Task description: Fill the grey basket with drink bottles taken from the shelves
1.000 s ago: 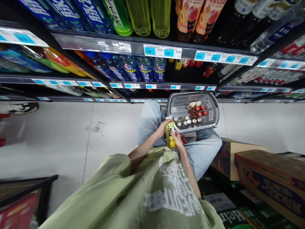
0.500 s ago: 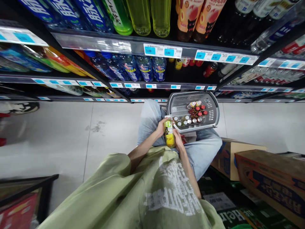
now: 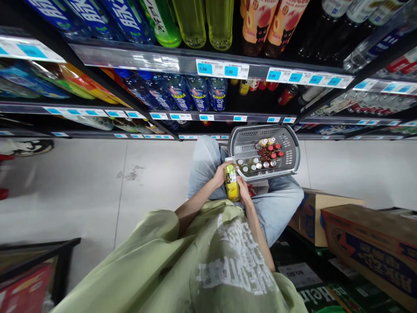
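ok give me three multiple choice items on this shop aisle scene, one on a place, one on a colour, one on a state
1. Where is the grey plastic shopping basket?
A. on the top shelf
B. in front of the person's knees
C. on the cardboard box

2. What colour is the label of the small bottle?
A. yellow-green
B. blue
C. black

3. How is the bottle held?
A. lying on the floor
B. by one hand only
C. between the left hand and the right hand

Answers: 1 B, the basket sits just beyond the jeans; 2 A, yellow-green shows between the hands; 3 C, a hand grips each side.
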A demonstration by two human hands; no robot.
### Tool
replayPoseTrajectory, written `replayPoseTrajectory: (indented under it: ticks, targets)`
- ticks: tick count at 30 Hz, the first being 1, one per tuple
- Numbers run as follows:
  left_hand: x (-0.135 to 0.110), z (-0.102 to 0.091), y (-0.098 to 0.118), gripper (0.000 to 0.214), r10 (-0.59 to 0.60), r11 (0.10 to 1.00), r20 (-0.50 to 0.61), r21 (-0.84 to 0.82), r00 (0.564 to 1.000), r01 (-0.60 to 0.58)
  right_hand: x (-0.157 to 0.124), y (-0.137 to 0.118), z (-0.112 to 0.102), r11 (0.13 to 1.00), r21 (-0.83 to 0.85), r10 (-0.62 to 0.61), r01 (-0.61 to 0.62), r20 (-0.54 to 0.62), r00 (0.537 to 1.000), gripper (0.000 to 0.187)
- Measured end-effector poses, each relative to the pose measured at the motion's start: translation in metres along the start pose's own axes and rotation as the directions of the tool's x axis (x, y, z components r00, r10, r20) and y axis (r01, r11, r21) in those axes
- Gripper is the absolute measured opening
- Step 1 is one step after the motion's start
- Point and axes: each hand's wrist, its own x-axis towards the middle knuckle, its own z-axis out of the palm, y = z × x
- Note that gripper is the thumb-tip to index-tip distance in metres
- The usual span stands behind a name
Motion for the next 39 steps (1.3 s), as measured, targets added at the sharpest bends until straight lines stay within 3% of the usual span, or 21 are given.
replayPoseTrajectory:
  ticks: [5,20,33,39]
  targets:
    - [0.002,-0.002,-0.002,0.027,-0.012,0.999,0.009,-0.030,1.000,0.012,-0.002,-0.003,0.002,0.997,-0.055,-0.065,0.062,-0.046,0.997,0.045]
    - [0.015,-0.015,-0.010,0.029,0.005,0.998,0.042,-0.056,0.999,-0.003,-0.006,-0.007,0.005,0.996,-0.077,-0.054,0.051,-0.037,0.998,0.060]
    - [0.007,-0.007,-0.006,0.026,0.107,0.993,-0.053,-0.035,0.993,-0.109,-0.008,-0.010,0.007,0.984,-0.138,-0.122,0.115,-0.043,0.992,0.059]
    - [0.003,-0.003,-0.005,0.028,0.102,0.994,-0.007,-0.034,0.995,-0.102,-0.006,-0.011,0.006,0.972,-0.136,-0.196,0.193,-0.010,0.981,0.054]
